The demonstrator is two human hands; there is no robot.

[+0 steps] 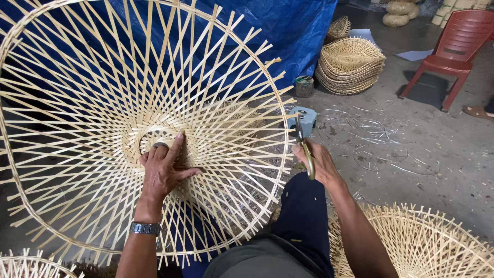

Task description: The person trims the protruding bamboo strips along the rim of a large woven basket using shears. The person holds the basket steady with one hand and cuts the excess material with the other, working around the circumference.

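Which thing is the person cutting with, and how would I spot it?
Find the big round bamboo frame the left hand presses. Just past its right rim, the right hand grips small shears. Unlike the pale strips around them, they have yellowish handles and dark metal blades.

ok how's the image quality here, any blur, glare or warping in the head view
Head view: soft, even daylight, no glare; the woven bamboo frame and left hand are sharp, the right hand with its shears slightly soft; the frame's rim bows from wide-angle distortion; a faint shadow sits under the red chair.
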